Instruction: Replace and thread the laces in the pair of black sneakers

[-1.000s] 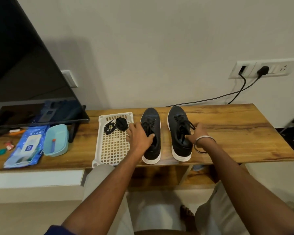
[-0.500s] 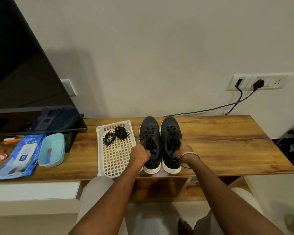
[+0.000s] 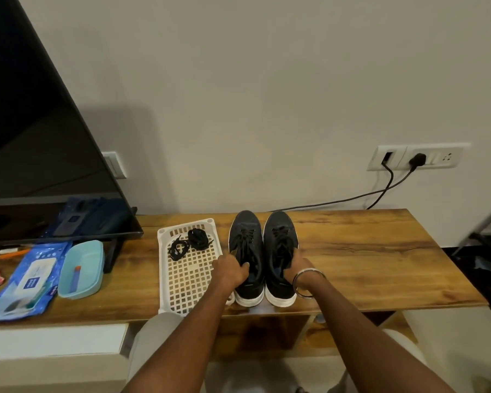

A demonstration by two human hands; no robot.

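While the wooden worktop [image 3: 366, 259] carries everything, the two black sneakers [image 3: 262, 251] stand side by side at its near edge, toes far. Left of them a white tray [image 3: 187, 279] holds the coiled spare laces [image 3: 192, 242]. The left hand [image 3: 230, 269] grips the left sneaker's collar, the right hand [image 3: 299, 265] the right one's. Better to steady one sneaker and undo its knot first.
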